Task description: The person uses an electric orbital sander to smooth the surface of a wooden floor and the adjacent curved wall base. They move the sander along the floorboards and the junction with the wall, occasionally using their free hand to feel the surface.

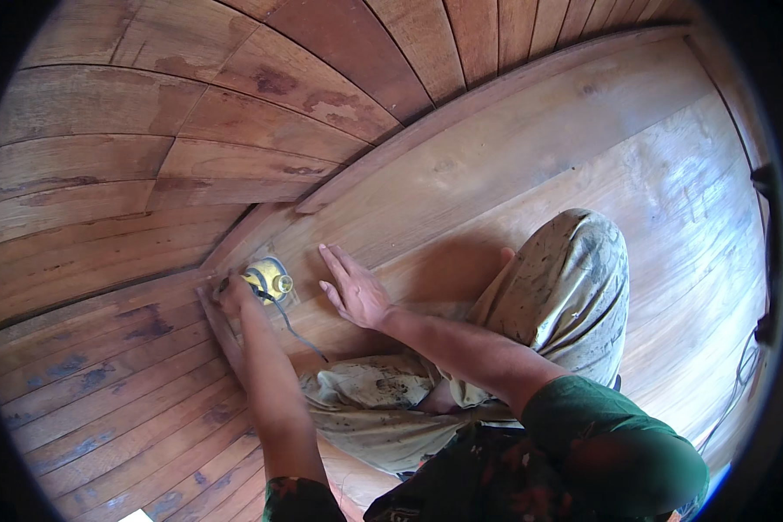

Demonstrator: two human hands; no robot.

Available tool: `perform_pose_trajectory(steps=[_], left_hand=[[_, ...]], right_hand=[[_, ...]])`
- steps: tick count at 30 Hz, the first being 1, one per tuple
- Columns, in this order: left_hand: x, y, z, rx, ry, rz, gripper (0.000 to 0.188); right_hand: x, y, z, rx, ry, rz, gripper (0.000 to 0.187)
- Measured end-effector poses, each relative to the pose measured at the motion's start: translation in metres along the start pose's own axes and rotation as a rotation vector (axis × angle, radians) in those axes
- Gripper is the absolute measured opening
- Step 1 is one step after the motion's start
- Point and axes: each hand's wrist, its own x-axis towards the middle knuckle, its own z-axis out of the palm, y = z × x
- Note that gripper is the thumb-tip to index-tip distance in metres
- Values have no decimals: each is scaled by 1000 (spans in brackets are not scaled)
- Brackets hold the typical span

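My left hand [232, 294] is closed around the back of a yellow-and-black power tool [258, 273], which looks like a small sander. A round, pale-yellow fitting faces right on it, and a dark cord trails from it toward my lap. The tool sits low in the corner where the wooden floor panel [444, 196] meets the plank walls. My right hand [357, 291] lies palm down on the panel just right of the tool, fingers outstretched and holding nothing.
Plank walls [261, 113] with patchy dark stains rise ahead and at the left [104, 391]. A wooden trim strip [496, 83] runs along the panel's far edge. My bent knee [574, 270] in stained trousers is close to my right forearm. A cable [739, 383] lies at the far right.
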Motion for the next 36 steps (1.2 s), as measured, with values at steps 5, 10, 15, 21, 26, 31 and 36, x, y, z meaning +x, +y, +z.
perform_pose_trajectory(steps=[5,10,15,21,26,31,36], left_hand=[[-42,4,-9,-89,-73,171,76],[-96,19,-15,-72,-38,174,78],[-131,20,-17,-67,-11,209,78],[-143,18,-22,-35,-51,301,72],[-110,7,-16,-39,-94,441,78],[-72,-1,-19,22,-166,528,85],[-38,-8,-27,184,-166,625,94]], right_hand=[[0,-4,6,23,-10,-12,73],[-12,-2,21,-3,-55,42,79],[-29,-6,35,33,-176,110,85],[-33,-12,29,-68,-246,32,86],[-58,-40,-8,-336,-767,110,68],[-130,-78,-37,-442,-732,-286,71],[-125,-79,-34,-459,-845,-275,77]])
